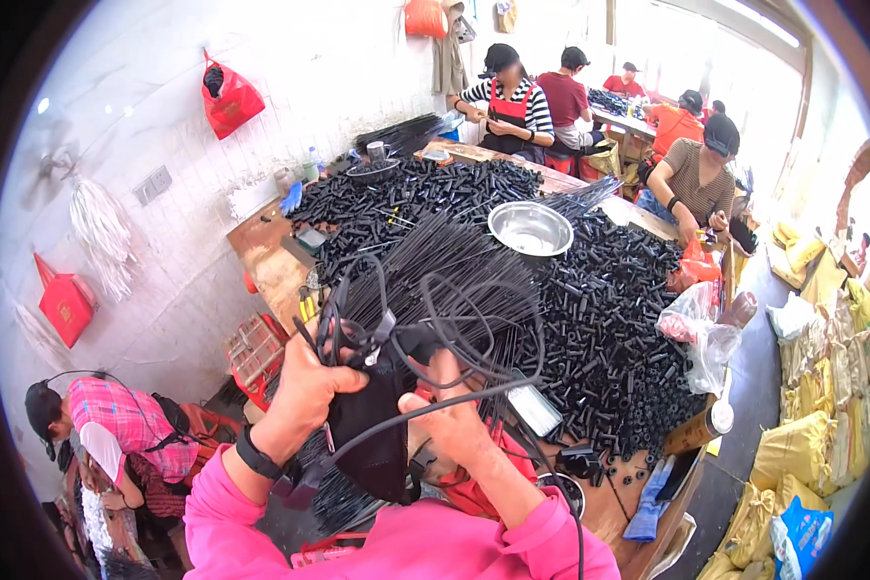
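Held up over the near edge of the table is a black fabric piece, cap-like or pouch-like, with a small white tag. A black cable loops above and across it. My left hand grips the fabric's upper left edge, thumb bent over the front. On the other side my right hand closes around its right edge and the cable, the thumb showing and the other fingers partly hidden. Behind both hands lies a bundle of thin black rods. Piles of short black tubular parts spread around it.
A steel bowl stands among the parts. A brown bottle, a plastic bag and blue gloves line the right edge. Yellow sacks are stacked at right. Co-workers sit at the far side; another person bends at lower left.
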`<control>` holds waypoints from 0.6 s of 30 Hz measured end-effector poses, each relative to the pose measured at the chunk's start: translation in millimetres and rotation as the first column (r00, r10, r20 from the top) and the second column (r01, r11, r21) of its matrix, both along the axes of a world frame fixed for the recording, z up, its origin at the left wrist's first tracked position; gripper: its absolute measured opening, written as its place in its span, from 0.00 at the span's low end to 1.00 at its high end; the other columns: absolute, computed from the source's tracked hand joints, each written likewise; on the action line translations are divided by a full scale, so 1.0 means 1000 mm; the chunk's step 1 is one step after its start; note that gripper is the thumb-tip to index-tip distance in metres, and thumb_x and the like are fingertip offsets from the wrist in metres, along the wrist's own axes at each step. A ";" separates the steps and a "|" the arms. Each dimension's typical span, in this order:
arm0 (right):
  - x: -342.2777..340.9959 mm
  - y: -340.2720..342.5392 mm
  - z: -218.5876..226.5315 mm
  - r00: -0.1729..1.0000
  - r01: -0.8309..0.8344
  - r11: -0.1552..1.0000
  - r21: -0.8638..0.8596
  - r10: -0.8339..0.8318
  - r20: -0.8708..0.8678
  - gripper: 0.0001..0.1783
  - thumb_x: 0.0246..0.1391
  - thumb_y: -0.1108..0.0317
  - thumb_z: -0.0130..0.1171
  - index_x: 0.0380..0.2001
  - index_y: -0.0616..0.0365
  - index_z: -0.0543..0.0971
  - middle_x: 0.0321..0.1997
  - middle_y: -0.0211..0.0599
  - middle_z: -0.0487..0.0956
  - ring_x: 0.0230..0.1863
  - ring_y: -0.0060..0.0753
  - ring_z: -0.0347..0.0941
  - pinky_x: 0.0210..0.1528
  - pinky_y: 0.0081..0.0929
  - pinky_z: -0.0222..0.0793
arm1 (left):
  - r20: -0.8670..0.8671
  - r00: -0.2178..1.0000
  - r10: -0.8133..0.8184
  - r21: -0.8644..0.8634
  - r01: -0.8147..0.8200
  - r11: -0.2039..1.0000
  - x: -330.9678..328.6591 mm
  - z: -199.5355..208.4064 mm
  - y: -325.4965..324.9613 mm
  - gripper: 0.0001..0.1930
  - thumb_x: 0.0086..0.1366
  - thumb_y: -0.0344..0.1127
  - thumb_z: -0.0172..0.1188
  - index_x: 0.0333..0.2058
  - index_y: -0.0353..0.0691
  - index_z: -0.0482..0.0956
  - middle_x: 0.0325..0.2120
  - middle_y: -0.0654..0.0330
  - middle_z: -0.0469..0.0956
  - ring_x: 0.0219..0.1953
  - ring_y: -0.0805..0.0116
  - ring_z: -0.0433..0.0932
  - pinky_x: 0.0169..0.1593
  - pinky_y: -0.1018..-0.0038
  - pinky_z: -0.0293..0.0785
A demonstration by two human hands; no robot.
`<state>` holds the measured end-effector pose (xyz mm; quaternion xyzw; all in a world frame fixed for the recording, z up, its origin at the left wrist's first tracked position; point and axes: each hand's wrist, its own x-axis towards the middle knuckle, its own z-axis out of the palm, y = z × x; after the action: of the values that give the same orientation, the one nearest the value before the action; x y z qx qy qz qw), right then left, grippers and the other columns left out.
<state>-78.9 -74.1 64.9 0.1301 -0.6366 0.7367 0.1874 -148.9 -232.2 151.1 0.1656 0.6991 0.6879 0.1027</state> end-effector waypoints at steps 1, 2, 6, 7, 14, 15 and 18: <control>-0.001 0.001 0.006 1.000 0.005 1.000 0.003 -0.005 -0.007 0.46 0.52 0.59 0.62 0.64 0.70 0.47 0.61 0.54 0.60 0.63 0.41 0.56 0.63 0.33 0.53 | -0.023 1.000 0.003 -0.065 -0.005 0.998 0.001 -0.003 -0.001 0.23 0.36 0.15 0.60 0.36 0.37 0.72 0.27 0.66 0.74 0.28 0.76 0.73 0.33 0.78 0.70; -0.003 0.000 0.011 0.995 -0.068 0.978 -0.197 0.082 0.061 0.45 0.53 0.62 0.61 0.64 0.68 0.48 0.58 0.50 0.64 0.58 0.36 0.61 0.58 0.29 0.58 | -0.003 1.000 0.017 -0.052 -0.017 0.999 0.011 -0.001 0.004 0.24 0.36 0.15 0.61 0.37 0.37 0.70 0.28 0.65 0.74 0.29 0.76 0.73 0.35 0.78 0.70; -0.002 -0.021 0.015 0.983 0.140 0.932 -0.334 -0.091 0.159 0.28 0.56 0.69 0.58 0.58 0.65 0.63 0.41 0.33 0.74 0.40 0.19 0.70 0.43 0.18 0.67 | -0.012 1.000 -0.006 -0.137 0.005 0.991 0.021 -0.014 0.000 0.24 0.37 0.18 0.65 0.38 0.37 0.70 0.27 0.66 0.73 0.30 0.76 0.72 0.37 0.77 0.69; -0.003 -0.026 0.016 0.980 0.182 0.893 -0.411 -0.130 0.152 0.24 0.57 0.69 0.57 0.55 0.66 0.67 0.41 0.32 0.74 0.40 0.19 0.70 0.43 0.18 0.67 | -0.025 0.999 -0.028 -0.166 0.024 0.986 0.025 -0.014 -0.001 0.26 0.38 0.19 0.66 0.39 0.37 0.69 0.28 0.67 0.72 0.31 0.77 0.71 0.38 0.77 0.69; -0.002 -0.032 0.017 0.947 0.310 0.841 -0.443 -0.230 0.226 0.13 0.60 0.68 0.52 0.46 0.61 0.76 0.39 0.27 0.74 0.38 0.16 0.68 0.42 0.19 0.66 | 0.028 0.854 -0.520 0.267 0.495 0.827 0.024 -0.019 -0.018 0.49 0.33 0.30 0.78 0.57 0.35 0.61 0.49 0.58 0.69 0.52 0.66 0.69 0.57 0.68 0.61; 0.000 -0.031 0.016 0.945 0.314 0.840 -0.442 -0.234 0.226 0.13 0.60 0.68 0.52 0.46 0.61 0.76 0.39 0.27 0.74 0.38 0.16 0.68 0.42 0.19 0.66 | 0.012 0.784 -0.621 0.257 0.597 0.760 0.018 -0.015 -0.024 0.42 0.42 0.36 0.75 0.56 0.32 0.63 0.52 0.57 0.66 0.53 0.63 0.68 0.57 0.67 0.62; 0.006 -0.040 0.041 0.959 0.226 0.578 -0.785 0.012 0.284 0.12 0.60 0.71 0.52 0.46 0.59 0.75 0.35 0.23 0.72 0.33 0.12 0.66 0.36 0.14 0.64 | -0.068 0.823 -0.564 -0.038 0.562 0.826 -0.011 -0.039 -0.048 0.29 0.55 0.55 0.62 0.41 0.31 0.76 0.43 0.53 0.72 0.45 0.61 0.74 0.49 0.65 0.70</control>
<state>-72.9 -113.7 105.6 -0.1058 -0.2561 0.9427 0.1858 -159.7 -280.3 111.7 0.3897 0.6282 0.6145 0.2755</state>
